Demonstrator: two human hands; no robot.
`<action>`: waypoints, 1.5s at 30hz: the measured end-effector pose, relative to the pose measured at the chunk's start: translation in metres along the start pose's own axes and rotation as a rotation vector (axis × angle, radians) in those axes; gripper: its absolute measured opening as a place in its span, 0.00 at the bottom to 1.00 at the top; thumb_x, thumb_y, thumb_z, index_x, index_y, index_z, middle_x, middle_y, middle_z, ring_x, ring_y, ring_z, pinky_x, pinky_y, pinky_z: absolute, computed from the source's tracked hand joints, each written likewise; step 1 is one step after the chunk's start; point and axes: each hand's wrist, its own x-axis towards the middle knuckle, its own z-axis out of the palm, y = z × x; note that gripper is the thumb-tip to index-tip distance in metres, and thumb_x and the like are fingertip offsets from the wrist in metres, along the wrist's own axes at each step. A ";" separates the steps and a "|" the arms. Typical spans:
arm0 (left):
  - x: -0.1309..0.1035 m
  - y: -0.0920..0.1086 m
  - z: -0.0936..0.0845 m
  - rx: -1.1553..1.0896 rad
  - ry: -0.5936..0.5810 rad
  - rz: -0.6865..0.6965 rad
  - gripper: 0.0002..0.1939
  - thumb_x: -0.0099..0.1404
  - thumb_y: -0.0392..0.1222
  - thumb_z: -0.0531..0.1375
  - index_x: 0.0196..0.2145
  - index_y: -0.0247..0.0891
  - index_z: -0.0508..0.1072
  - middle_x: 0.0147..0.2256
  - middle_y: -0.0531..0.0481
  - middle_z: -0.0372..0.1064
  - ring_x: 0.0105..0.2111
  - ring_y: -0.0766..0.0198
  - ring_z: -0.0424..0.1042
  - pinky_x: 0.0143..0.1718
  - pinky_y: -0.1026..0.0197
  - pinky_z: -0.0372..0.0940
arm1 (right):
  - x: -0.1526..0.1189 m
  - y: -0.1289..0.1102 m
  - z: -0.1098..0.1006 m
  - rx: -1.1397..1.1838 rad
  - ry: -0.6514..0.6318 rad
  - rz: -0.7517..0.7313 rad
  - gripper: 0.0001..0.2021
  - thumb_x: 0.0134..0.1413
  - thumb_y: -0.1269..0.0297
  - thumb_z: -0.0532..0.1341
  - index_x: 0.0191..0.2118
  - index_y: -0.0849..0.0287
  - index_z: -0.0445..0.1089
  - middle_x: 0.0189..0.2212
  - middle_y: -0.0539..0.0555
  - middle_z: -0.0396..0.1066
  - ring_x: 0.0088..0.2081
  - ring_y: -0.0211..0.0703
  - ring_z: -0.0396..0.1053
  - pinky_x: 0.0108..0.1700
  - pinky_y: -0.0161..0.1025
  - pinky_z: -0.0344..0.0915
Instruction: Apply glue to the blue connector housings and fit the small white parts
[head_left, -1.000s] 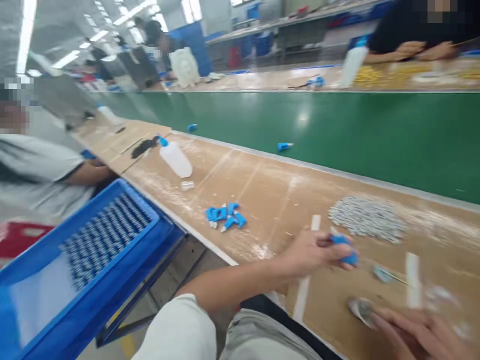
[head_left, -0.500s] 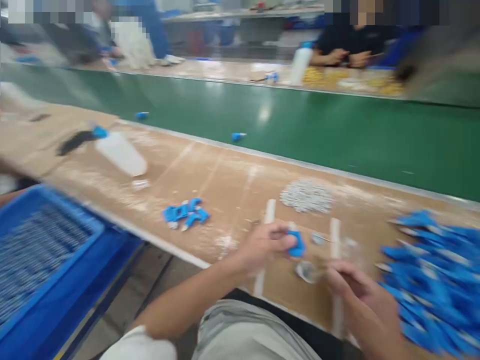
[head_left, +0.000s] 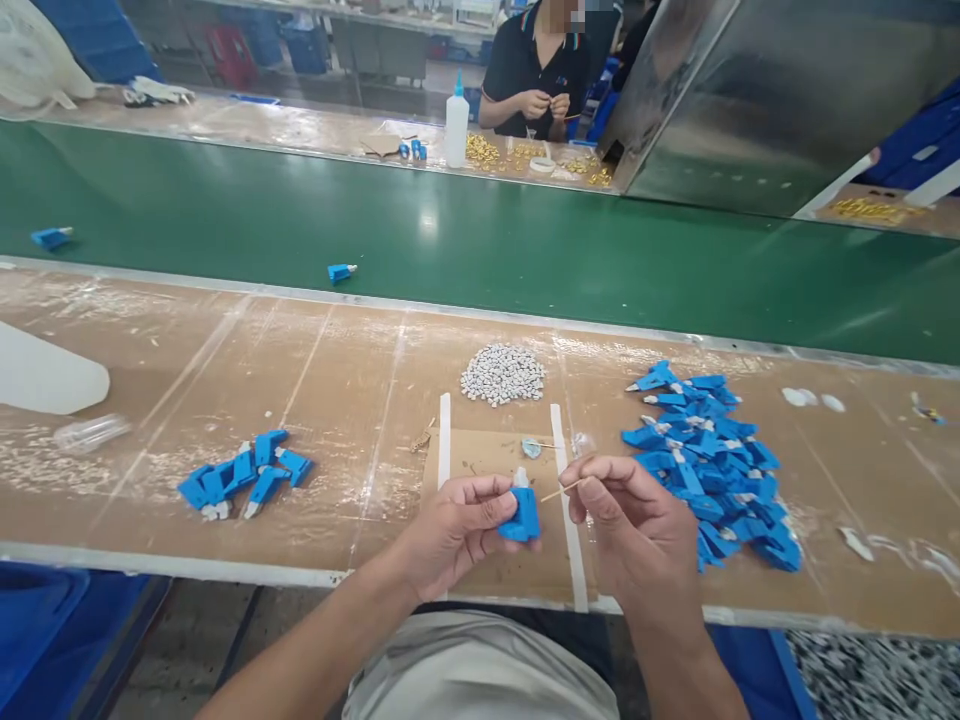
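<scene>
My left hand (head_left: 469, 525) grips a blue plastic part (head_left: 521, 512) with a white tip pointing up. A thin wooden stick (head_left: 561, 491), like a toothpick, is pinched in my right hand (head_left: 634, 530), its end close to the blue part; I cannot tell whether they touch. Both hands are above a brown cardboard piece (head_left: 480, 450) edged by two white tape strips. Just beyond them lies a small clear blob (head_left: 532, 447) with another stick in it. A heap of small whitish pieces (head_left: 502, 374) sits farther back.
Right of my hands is a large pile of blue parts (head_left: 705, 450); a smaller group (head_left: 244, 472) lies left. Behind the table runs a green conveyor belt (head_left: 480, 245) carrying a blue part (head_left: 341, 272). Across it, a person (head_left: 536, 80) works beside a white bottle (head_left: 457, 125).
The view has swung right and sharpened. My right hand has come nearer the blue part in my left hand, which is now held with its white tip upward.
</scene>
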 end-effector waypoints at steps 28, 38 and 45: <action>0.000 -0.005 -0.009 -0.026 0.025 -0.011 0.14 0.59 0.43 0.70 0.37 0.29 0.77 0.32 0.45 0.73 0.29 0.66 0.76 0.27 0.71 0.65 | -0.005 0.001 0.012 -0.344 -0.096 -0.397 0.08 0.63 0.76 0.59 0.40 0.55 0.70 0.34 0.53 0.72 0.38 0.45 0.71 0.40 0.43 0.66; -0.013 0.003 -0.042 -0.068 0.176 0.150 0.08 0.63 0.39 0.67 0.38 0.32 0.76 0.31 0.47 0.73 0.33 0.65 0.76 0.30 0.71 0.65 | -0.005 0.024 -0.013 -0.555 -0.170 0.061 0.10 0.62 0.58 0.63 0.45 0.55 0.74 0.38 0.53 0.67 0.34 0.41 0.65 0.34 0.37 0.64; -0.013 0.004 -0.048 -0.092 0.166 0.135 0.09 0.63 0.39 0.67 0.39 0.33 0.75 0.31 0.46 0.72 0.32 0.65 0.76 0.28 0.71 0.64 | 0.065 0.023 -0.007 -0.879 -0.187 -0.150 0.07 0.64 0.60 0.60 0.40 0.57 0.73 0.34 0.54 0.73 0.32 0.44 0.70 0.35 0.39 0.65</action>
